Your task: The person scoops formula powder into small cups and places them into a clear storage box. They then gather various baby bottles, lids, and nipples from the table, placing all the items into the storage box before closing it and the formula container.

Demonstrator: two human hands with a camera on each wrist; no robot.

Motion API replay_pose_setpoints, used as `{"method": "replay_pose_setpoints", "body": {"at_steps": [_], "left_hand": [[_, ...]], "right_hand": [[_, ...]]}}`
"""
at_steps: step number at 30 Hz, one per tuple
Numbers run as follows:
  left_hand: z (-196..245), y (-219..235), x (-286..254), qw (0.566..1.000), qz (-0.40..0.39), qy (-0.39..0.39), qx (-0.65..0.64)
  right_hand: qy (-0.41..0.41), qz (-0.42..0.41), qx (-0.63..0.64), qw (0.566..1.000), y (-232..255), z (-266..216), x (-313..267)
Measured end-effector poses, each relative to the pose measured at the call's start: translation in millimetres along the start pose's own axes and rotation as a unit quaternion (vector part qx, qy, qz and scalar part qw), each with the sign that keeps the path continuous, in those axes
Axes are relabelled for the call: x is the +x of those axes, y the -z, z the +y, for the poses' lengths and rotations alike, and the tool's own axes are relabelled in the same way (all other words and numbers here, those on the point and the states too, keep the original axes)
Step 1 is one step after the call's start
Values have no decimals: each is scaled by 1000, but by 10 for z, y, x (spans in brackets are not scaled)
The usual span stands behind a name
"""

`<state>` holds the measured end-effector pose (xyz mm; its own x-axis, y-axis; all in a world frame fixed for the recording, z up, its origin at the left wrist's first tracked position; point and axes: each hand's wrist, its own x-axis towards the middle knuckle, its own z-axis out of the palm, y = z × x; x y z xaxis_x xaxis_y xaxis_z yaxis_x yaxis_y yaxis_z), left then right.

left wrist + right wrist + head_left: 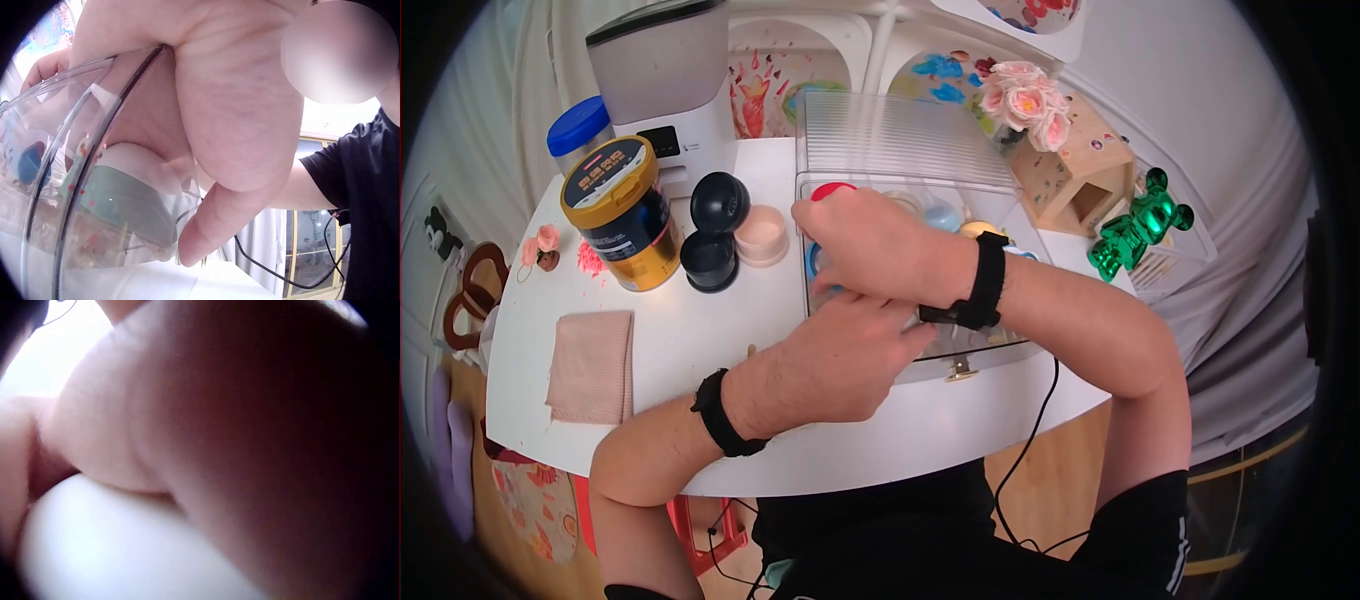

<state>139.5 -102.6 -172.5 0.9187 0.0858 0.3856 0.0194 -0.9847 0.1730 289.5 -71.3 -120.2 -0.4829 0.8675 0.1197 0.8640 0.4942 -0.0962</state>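
A clear hinged box [960, 352] stands on the white table, its ribbed lid [900, 140] tipped back. From the right my right hand [880, 250] reaches across over the box, fingers bent down out of sight. A smooth white rounded object [112, 544] lies against its palm, blurred in the right wrist view. Below it, my left hand [830, 360] bends over the box's rim, thumb [203, 234] outside the clear wall. Through that wall shows a green-and-white rounded container [131, 200] under the left palm; I cannot tell whether the fingers hold it. A red rounded thing [833, 189] shows past the right knuckles.
Left of the box stand a black jar [708, 265], a black round piece [720, 202], a beige jar [761, 240] and a blue-and-gold tub [625, 225]. A folded pink cloth [590, 367] lies nearer. To the right are a wooden house [1060, 160] and a green bear figure [1140, 228].
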Motion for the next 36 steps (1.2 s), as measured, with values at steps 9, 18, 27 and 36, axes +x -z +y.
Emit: {"method": "replay_pose_setpoints", "body": {"at_steps": [9, 18, 27, 36], "left_hand": [[10, 35, 21, 999, -36, 13, 1], [-20, 97, 36, 996, -28, 6, -81], [-230, 22, 33, 973, -23, 46, -223], [-87, 288, 168, 950, -91, 143, -263]], "right_hand": [[-8, -78, 33, 996, 45, 39, 39], [-43, 148, 58, 986, 714, 510, -340], [-158, 227, -61, 959, 663, 1344, -1351], [-172, 261, -57, 948, 275, 1965, -1918]]}}
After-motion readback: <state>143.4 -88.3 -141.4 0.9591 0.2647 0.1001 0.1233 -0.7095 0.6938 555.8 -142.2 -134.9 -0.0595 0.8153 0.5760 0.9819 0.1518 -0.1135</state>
